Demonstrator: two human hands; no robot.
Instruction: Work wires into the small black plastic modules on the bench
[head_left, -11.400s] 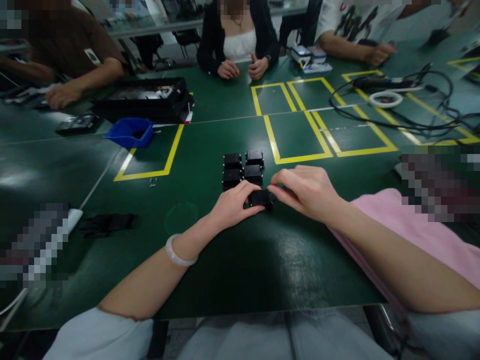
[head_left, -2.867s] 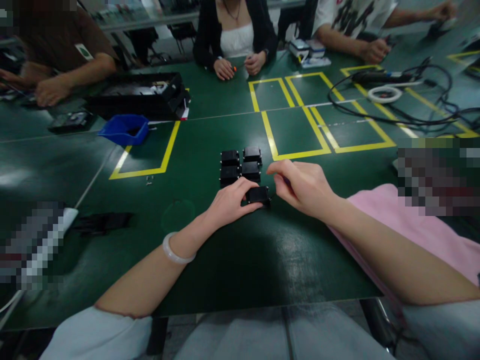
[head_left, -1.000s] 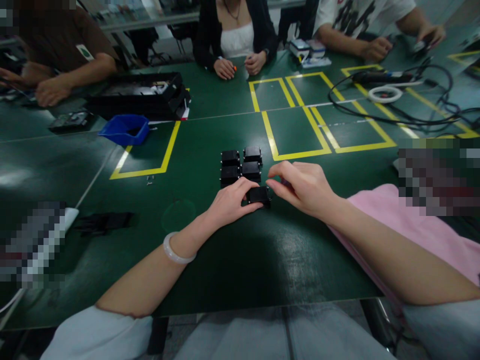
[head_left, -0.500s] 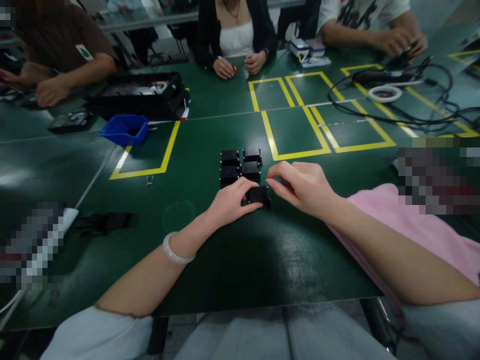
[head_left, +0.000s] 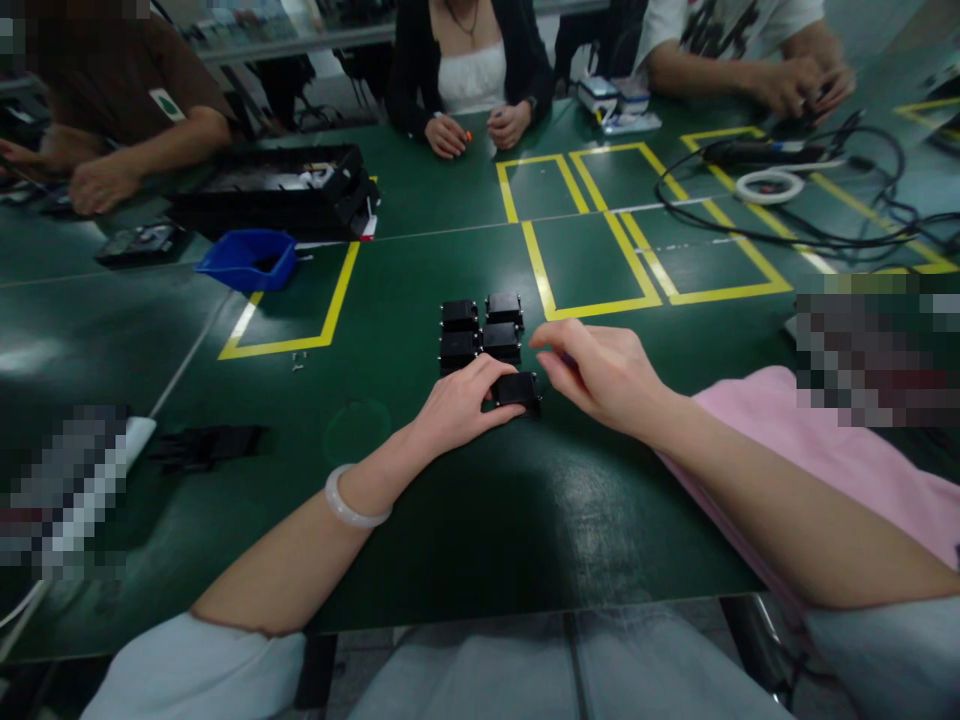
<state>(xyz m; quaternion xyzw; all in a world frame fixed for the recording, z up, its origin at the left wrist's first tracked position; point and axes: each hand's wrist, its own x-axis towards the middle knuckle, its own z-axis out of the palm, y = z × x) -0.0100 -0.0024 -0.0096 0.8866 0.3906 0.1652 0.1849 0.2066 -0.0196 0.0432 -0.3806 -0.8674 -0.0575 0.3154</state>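
My left hand (head_left: 469, 400) grips a small black block (head_left: 517, 388) between thumb and forefinger, resting on the green table. Small silver screw-like pins stick out at the block's corners. Just to its upper right, my right hand (head_left: 592, 370) hovers with thumb and forefinger slightly apart, and nothing shows between them. Behind the held block, several similar black blocks (head_left: 501, 340) stand close together in two columns. My left fingers partly cover the nearest of these. The underside of the held block is hidden.
A few tiny screws (head_left: 298, 360) lie to the left, near a blue bin (head_left: 251, 258) and a black tray (head_left: 277, 195). A black part (head_left: 210, 443) is at left. Pink cloth (head_left: 787, 430) lies under my right forearm. Cables (head_left: 787, 225) coil at far right. Co-workers sit opposite.
My right hand has drawn slightly up and away from the held block's corner, and its thumb and forefinger have parted a little. My left hand and the block stay in place.
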